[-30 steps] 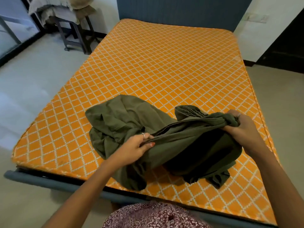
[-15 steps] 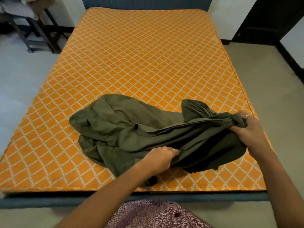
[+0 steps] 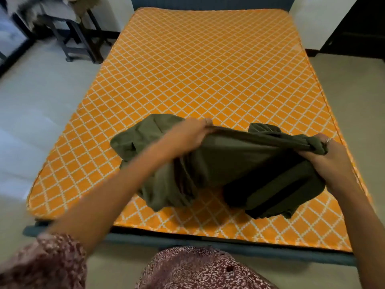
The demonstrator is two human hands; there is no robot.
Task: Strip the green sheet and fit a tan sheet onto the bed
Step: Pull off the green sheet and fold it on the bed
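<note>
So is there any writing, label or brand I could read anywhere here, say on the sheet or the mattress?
None. The green sheet, gripped by the left hand and the right hand, shows no tag or print. The orange mattress bears only a white diamond pattern, no words.

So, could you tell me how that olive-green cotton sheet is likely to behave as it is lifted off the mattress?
The olive-green cotton sheet will probably be floppy: it sags in folds between the left hand and the right hand. It seems light, since a pinched edge carries it. Loose ends will likely drag over the orange diamond-patterned mattress.
</note>
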